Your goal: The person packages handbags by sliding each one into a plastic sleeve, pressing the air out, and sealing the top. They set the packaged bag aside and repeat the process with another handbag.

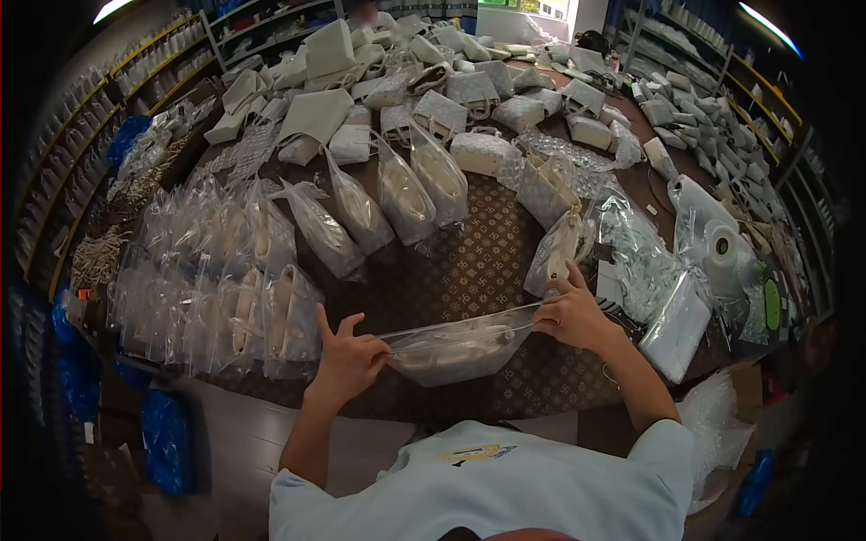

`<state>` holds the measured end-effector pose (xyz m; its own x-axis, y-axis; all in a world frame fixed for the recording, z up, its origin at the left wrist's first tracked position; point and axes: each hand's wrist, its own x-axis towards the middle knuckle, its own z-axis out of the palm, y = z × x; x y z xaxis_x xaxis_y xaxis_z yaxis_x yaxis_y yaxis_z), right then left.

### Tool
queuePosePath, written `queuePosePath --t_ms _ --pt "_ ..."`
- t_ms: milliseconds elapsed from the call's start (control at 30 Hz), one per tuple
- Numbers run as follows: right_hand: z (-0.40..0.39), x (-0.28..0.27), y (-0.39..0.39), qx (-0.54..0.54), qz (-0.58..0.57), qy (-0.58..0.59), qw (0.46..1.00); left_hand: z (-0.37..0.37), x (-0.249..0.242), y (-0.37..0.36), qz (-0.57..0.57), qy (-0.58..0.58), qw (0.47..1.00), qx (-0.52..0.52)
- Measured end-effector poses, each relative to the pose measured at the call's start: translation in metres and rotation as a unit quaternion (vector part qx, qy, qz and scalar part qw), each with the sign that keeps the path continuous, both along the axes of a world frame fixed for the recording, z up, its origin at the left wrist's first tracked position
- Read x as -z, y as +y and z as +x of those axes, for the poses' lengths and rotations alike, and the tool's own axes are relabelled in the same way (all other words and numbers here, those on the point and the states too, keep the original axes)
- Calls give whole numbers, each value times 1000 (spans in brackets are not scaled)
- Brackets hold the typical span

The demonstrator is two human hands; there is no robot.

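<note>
A clear plastic bag with a pale handbag inside lies at the table's near edge. Its upper edge is stretched taut between my hands. My left hand pinches the left corner, index finger raised. At the opposite corner, my right hand grips the plastic between thumb and fingers. Just beyond my right hand stands an upright pale handbag. Left of my left hand are rows of handbags in clear plastic bags. Several more bagged handbags stand farther back.
Unwrapped handbags heap across the back of the brown patterned table. To the right lie a bag of pale green packets, a stack of clear plastic bags and a plastic roll. Shelves line the sides.
</note>
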<state>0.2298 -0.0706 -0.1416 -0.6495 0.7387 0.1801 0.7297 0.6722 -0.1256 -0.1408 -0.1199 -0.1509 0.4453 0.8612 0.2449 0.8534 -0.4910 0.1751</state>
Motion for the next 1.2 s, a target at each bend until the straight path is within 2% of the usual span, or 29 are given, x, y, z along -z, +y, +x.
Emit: queuePosePath --t_ms 133,267,333,367,433,567,633,800,867,967,1033,1067,1133,1200 --pt "-12 -24 5 -24 21 26 999 -17 -29 5 17 -19 999 -27" --pt "-16 -6 7 -77 -22 57 995 -27 -10 1 -23 26 998 -47" --pt "-15 -2 3 -46 -30 202 978 -31 -2 -7 -35 9 998 -51" --pt "-13 2 -1 -51 -34 199 978 -31 -1 -10 -38 6 998 -56" --pt "-9 14 -3 43 -77 334 938 -29 -3 -12 -33 6 998 -60" --pt "-4 46 5 5 -112 335 935 -25 -8 -15 -41 0 997 -73" --pt "-8 40 7 46 -148 336 929 -29 -8 -14 -35 -17 997 -71" --pt "-8 54 9 4 -119 330 936 -31 -8 -14 -56 -1 995 -85" --pt "-9 51 11 -36 -40 340 939 -32 -11 -15 -61 7 994 -92" --pt "-12 55 12 -44 -69 389 918 -37 -22 -8 -83 -2 992 -100" --pt "-17 56 4 -21 -111 410 905 -39 -30 -4 -170 26 976 -134" --pt "-20 56 5 -1 -146 430 891 -30 -32 -2 -167 29 976 -136" --pt "-16 63 7 -6 -140 417 898 14 -34 4 5 -29 996 -82" --pt "-18 60 6 -6 -138 400 906 84 -15 12 81 -84 993 20"
